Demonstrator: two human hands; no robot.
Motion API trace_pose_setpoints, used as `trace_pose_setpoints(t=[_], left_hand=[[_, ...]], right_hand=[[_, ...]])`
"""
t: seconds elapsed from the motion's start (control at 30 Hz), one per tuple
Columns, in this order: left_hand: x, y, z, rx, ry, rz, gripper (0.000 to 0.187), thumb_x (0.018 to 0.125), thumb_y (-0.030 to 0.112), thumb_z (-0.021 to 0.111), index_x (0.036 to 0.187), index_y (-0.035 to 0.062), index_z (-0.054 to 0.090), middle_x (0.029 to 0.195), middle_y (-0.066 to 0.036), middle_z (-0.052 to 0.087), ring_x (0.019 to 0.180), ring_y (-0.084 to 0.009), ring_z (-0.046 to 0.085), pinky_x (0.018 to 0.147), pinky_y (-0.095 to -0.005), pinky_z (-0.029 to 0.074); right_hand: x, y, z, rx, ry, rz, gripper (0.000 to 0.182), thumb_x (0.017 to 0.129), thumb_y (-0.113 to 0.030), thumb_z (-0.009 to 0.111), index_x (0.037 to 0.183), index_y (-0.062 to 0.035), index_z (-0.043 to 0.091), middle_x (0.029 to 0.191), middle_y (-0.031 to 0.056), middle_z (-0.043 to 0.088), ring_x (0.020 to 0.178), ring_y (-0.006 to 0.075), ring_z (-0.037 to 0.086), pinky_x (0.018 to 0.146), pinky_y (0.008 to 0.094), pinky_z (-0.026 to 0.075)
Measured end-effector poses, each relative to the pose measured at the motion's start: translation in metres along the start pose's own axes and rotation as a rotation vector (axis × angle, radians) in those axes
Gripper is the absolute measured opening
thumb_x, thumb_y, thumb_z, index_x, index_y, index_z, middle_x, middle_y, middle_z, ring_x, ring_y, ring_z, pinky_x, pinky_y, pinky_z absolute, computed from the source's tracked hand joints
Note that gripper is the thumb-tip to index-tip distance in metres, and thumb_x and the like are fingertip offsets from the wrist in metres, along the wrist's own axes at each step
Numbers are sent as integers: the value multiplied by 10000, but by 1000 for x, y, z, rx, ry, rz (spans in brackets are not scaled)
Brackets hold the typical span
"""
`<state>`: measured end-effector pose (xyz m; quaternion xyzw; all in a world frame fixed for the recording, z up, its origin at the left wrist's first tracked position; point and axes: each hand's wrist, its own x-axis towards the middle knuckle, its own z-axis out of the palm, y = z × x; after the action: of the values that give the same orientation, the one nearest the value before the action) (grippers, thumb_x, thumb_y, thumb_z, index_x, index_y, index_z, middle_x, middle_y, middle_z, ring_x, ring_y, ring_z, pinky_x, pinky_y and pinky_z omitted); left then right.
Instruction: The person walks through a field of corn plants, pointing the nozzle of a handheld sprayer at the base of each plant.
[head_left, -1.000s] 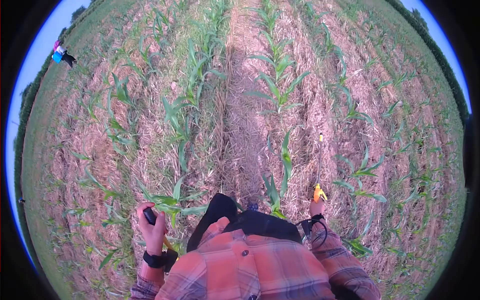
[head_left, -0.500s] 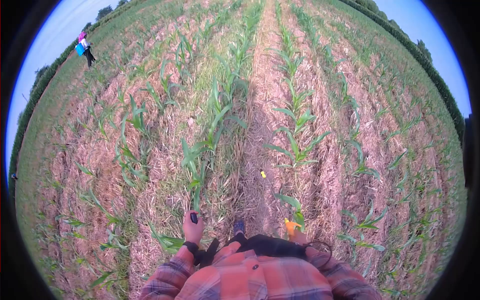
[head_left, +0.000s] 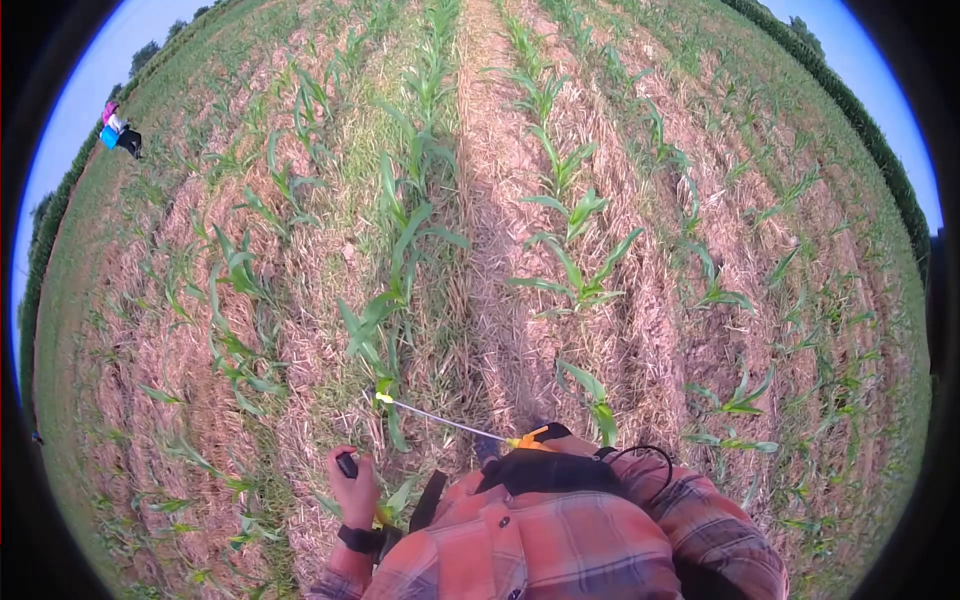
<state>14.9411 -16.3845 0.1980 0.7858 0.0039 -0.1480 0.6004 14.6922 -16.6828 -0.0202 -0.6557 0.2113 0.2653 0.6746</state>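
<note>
My right hand point(head_left: 572, 444) is closed around the orange handle of a spray wand point(head_left: 445, 419), low in front of my body. The wand's thin metal tube slants left to a yellow nozzle point(head_left: 384, 398), which is beside a young corn plant point(head_left: 392, 350). No spray can be made out. My left hand point(head_left: 354, 492) is closed on a black grip point(head_left: 347, 465) at my left side; its lower part is hidden by the fingers. Another corn plant point(head_left: 602, 408) stands just ahead of my right hand.
Rows of young corn point(head_left: 578, 285) run away from me over dry straw point(head_left: 490, 220). Weeds and grass grow among the rows. A person point(head_left: 122, 132) with a blue pack stands far off at the upper left. Dark hedges point(head_left: 850, 110) edge the field.
The wand has swung left, carrying its yellow nozzle from the bare strip to the left corn row. My right hand has moved left, my left hand slightly left and down. The view has shifted.
</note>
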Motion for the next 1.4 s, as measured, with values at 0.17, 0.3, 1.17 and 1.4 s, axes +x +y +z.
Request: trace_pose_setpoints(t=[0.17,0.3,1.17,1.4], left_hand=[[0,27,1,19,91,25,204,788,26,482,955,89,382,545,10,372,325,-55,337,287,-190,288],[65,-58,51,257,105,255,158,756,34,514,883,92,440,543,12,367,340,-71,344,295,-226,282],[105,75,199,208,50,83,202,758,8,520,928,98,457,602,15,403,369,-49,350,315,-209,275],[152,17,229,410,62,81,171,704,27,546,850,84,477,582,18,359,507,-85,342,462,-256,325]], right_hand=[[3,-39,-30,-498,160,-108,308,744,-323,538,925,-74,533,840,164,578,812,301,567,699,366,424],[9,-41,-68,-537,404,-42,235,737,-236,502,880,-53,542,786,182,580,764,360,550,641,432,423],[-3,1,-262,-362,1247,387,292,714,-256,536,894,-27,562,813,222,575,794,363,554,698,428,435],[45,-55,-253,-380,828,155,255,727,-236,514,896,-48,549,812,201,573,789,370,538,686,422,421]])
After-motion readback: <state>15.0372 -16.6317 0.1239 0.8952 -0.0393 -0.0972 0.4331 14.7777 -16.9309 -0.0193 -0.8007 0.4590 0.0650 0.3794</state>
